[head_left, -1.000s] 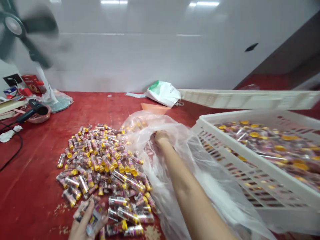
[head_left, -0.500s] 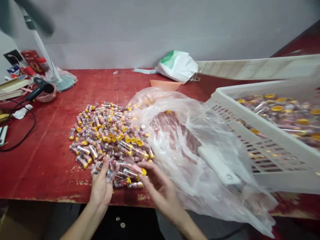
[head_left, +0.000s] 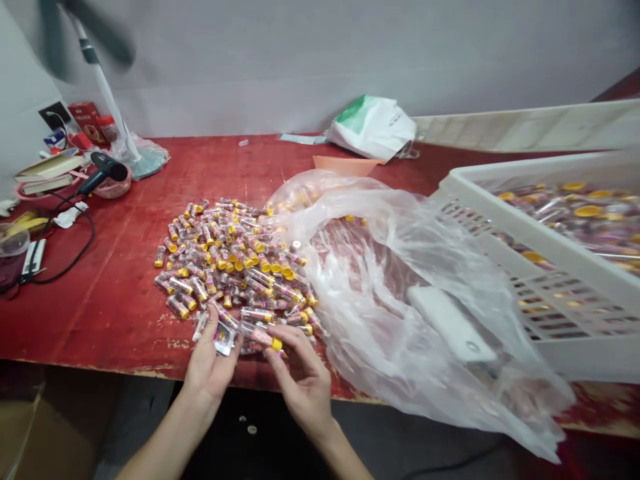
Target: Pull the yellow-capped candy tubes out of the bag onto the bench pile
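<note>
A pile of small clear tubes with yellow caps [head_left: 225, 257] lies on the red table [head_left: 120, 287]. At the pile's near edge my left hand [head_left: 210, 363] is closed on several of these tubes [head_left: 223, 333]. My right hand [head_left: 300, 377] pinches one yellow-capped tube [head_left: 260, 335] and holds it against the bunch in my left hand. Both hands hover over the table's front edge.
A crumpled clear plastic bag [head_left: 400, 293] spreads right of the pile. A white slotted crate [head_left: 550, 293] full of the same tubes stands at the right. A white-green bag [head_left: 373, 127] lies at the back. A fan stand [head_left: 107, 87], hair dryer [head_left: 103, 170] and cable [head_left: 75, 257] sit left.
My right arm came out of the plastic bag and back to the pile's near edge, where it picked up a tube. The view tilted down and shifted.
</note>
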`<state>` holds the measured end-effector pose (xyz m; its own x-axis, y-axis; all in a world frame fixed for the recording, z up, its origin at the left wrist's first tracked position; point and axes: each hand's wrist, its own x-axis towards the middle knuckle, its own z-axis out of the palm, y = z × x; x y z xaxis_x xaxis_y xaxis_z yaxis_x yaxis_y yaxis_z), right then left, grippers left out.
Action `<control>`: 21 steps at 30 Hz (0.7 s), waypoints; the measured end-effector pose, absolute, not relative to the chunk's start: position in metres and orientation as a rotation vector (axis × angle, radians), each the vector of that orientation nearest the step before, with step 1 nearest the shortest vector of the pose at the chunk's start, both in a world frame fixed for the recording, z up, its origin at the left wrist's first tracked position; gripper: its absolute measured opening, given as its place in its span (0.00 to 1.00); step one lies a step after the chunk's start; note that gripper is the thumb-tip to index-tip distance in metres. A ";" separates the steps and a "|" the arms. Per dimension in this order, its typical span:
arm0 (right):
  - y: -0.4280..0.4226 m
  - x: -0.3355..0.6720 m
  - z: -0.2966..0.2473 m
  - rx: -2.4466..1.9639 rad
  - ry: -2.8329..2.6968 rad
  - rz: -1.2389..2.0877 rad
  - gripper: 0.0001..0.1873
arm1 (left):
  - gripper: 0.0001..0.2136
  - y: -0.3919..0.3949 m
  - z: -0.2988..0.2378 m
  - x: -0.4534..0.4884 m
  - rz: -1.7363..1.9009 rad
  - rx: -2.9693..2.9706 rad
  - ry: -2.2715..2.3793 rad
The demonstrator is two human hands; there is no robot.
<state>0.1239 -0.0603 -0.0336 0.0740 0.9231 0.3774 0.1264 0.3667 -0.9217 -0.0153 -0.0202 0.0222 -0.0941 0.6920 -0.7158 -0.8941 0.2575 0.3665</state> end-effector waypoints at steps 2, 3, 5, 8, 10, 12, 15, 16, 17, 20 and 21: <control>-0.063 0.126 -0.033 -1.014 -1.447 0.780 0.17 | 0.05 -0.020 0.026 -0.016 1.335 -0.281 1.002; -0.064 0.127 -0.033 -1.008 -1.467 0.767 0.17 | 0.06 -0.020 0.027 -0.016 1.333 -0.291 1.003; -0.064 0.127 -0.033 -1.005 -1.475 0.744 0.18 | 0.05 -0.020 0.029 -0.015 1.331 -0.304 0.994; -0.064 0.127 -0.031 -1.002 -1.475 0.717 0.19 | 0.05 -0.022 0.028 -0.012 1.320 -0.291 0.952; -0.063 0.128 -0.029 -1.010 -1.480 0.686 0.19 | 0.06 -0.024 0.027 -0.011 1.303 -0.283 0.925; -0.062 0.129 -0.027 -1.032 -1.490 0.649 0.19 | 0.06 -0.027 0.026 -0.011 1.287 -0.259 0.920; -0.062 0.134 -0.023 -1.047 -1.538 0.582 0.21 | 0.07 -0.031 0.022 -0.012 1.298 -0.191 0.982; -0.062 0.135 -0.023 -1.042 -1.563 0.557 0.22 | 0.07 -0.032 0.020 -0.013 1.312 -0.161 1.014; -0.062 0.136 -0.022 -1.035 -1.591 0.534 0.23 | 0.08 -0.033 0.017 -0.013 1.328 -0.129 1.045; -0.063 0.140 -0.023 -1.002 -1.683 0.427 0.30 | 0.09 -0.035 0.011 -0.014 1.378 -0.048 1.112; -0.064 0.140 -0.024 -0.985 -1.715 0.386 0.32 | 0.10 -0.035 0.009 -0.014 1.388 -0.031 1.126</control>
<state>0.1401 -0.0638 -0.0237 -0.0884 0.7678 0.6345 0.4221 0.6059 -0.6744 -0.0141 -0.0348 0.0094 -0.2145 0.7452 -0.6314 -0.7717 0.2670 0.5773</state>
